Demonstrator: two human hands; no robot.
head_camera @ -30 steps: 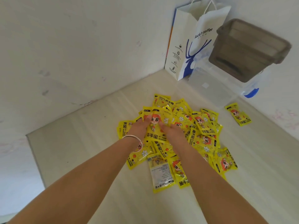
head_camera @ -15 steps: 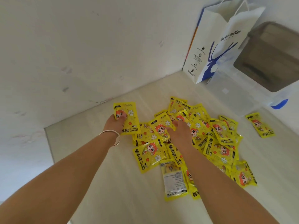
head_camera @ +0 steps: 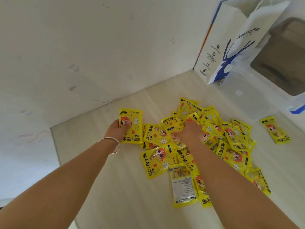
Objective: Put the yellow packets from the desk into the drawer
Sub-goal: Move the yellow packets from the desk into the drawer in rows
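Now left hand [head_camera: 117,129] pinches one yellow packet [head_camera: 132,128], right hand [head_camera: 189,133] curled, grabbing packets in pile [head_camera: 206,142] just to its right, on desk [head_camera: 115,187].

A white paper shopping bag [head_camera: 231,52] stands upright in the far corner where the two white walls meet; it bears a blue deer-head print, the words "luckin coffee" and an orange and blue stripe down one edge. Just beside the bag, on its right, sits a clear plastic storage box [head_camera: 257,96], its near wall translucent. A smoky brown translucent container [head_camera: 280,63] rests above that box, right of the bag. A blue piece [head_camera: 297,110] shows at the clear box's lower right corner.
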